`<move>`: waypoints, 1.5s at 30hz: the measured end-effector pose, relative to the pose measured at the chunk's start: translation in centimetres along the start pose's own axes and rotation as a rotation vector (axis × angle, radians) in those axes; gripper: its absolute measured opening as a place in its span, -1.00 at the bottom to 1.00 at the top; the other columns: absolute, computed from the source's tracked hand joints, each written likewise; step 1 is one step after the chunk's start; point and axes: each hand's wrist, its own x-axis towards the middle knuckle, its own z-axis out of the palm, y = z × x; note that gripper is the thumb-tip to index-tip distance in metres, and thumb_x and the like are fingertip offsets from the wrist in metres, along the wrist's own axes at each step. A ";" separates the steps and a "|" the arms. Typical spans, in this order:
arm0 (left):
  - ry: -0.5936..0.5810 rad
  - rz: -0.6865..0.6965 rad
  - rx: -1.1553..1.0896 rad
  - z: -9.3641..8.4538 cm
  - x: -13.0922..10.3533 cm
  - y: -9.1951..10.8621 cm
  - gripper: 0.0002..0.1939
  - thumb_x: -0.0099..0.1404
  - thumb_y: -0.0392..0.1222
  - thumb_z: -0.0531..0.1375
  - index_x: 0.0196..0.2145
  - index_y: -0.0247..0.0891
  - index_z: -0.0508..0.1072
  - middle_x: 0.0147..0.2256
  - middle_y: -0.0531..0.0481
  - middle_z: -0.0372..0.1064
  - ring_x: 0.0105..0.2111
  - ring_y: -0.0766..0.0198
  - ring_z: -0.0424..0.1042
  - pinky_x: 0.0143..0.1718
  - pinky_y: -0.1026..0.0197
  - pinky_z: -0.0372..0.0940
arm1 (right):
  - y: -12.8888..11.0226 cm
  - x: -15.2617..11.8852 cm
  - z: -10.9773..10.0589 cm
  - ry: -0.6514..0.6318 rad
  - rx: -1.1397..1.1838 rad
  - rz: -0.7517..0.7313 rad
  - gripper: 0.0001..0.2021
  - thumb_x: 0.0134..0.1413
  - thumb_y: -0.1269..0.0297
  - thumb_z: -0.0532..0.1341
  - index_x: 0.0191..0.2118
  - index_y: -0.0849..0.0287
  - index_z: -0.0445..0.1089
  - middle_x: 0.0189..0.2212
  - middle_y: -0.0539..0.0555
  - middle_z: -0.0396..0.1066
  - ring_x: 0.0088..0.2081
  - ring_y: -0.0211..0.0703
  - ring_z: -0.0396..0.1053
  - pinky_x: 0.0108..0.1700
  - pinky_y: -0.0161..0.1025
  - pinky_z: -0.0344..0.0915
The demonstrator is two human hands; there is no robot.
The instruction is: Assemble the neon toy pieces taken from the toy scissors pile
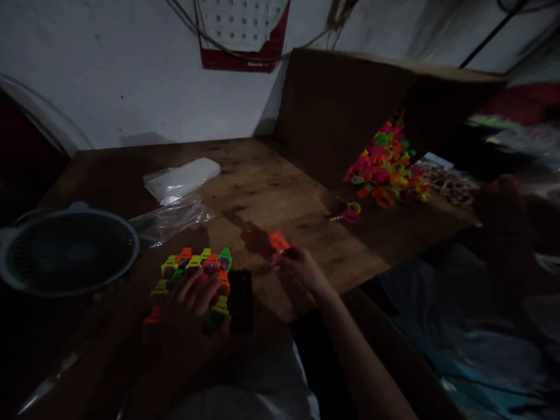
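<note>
Several small orange, yellow and green plastic pieces (170, 267), shaped like toy watches, lie in rows at the lower left. My left hand (192, 309) rests over them with its fingers spread, touching some. A dark tray (241, 300) shows just right of the rows; part of it is hidden. Over the wooden table, my right hand (297, 265) pinches an orange piece (278, 240) between its fingertips, apart from the rows.
A cardboard box (341, 111) lies on its side, with a colourful heap (387, 169) spilling out. Loose pink and yellow pieces (349, 214) lie before it. Clear plastic bags (177, 181) and a round basket (72, 251) are left. A person's hand (503, 195) is at right.
</note>
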 end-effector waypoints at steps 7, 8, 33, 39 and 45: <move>-0.002 0.053 0.002 -0.6 0.4 0.2 -0.55 0.19 -0.08 0.16 0.03 -0.24 0.30 0.02 -0.10 0.37 0.12 -0.02 0.20 0.11 -0.09 0.15 | 3.2 -7.0 11.1 -0.106 0.480 0.080 -0.63 -0.41 0.22 0.45 -0.35 0.19 0.45 -0.42 -0.03 0.48 -0.38 -0.17 0.41 -0.28 -0.27 0.35; -0.015 0.053 -0.007 -0.7 0.4 0.2 -0.57 0.22 -0.09 0.15 0.03 -0.24 0.31 0.03 -0.10 0.36 0.14 -0.01 0.18 0.12 -0.09 0.13 | 3.4 -7.1 11.8 -0.057 0.475 0.077 -0.65 -0.43 0.23 0.45 -0.38 0.19 0.44 -0.44 -0.03 0.47 -0.38 -0.17 0.41 -0.27 -0.27 0.35; 0.020 0.105 -0.099 -1.2 0.8 1.3 -0.65 0.20 -0.41 0.11 -0.04 -0.30 0.37 0.00 -0.06 0.39 0.15 0.06 0.15 0.15 -0.05 0.15 | 5.7 -7.0 14.8 0.067 -0.092 -0.031 -0.67 0.01 0.10 0.14 -0.08 -0.07 0.45 -0.22 0.07 0.52 -0.14 0.14 0.44 -0.21 -0.10 0.40; -0.004 0.059 -0.106 -1.8 0.6 1.6 -0.74 0.16 -0.45 0.08 -0.20 -0.24 0.38 0.12 -0.03 0.28 0.19 0.04 0.11 0.11 -0.07 0.24 | 6.3 -7.4 15.8 0.015 -0.134 0.077 -0.76 0.05 0.05 0.15 -0.17 -0.16 0.46 -0.29 0.05 0.52 -0.21 0.10 0.46 -0.35 -0.17 0.39; 0.001 0.042 -0.004 -1.2 1.2 1.6 -0.70 0.18 -0.34 0.14 -0.09 -0.29 0.33 0.14 -0.13 0.23 0.20 -0.01 0.10 0.09 -0.07 0.26 | 5.8 -7.7 16.1 0.011 -0.268 0.044 -0.69 0.17 0.12 0.03 -0.15 0.05 0.47 -0.26 0.17 0.51 -0.25 0.04 0.46 -0.24 -0.15 0.38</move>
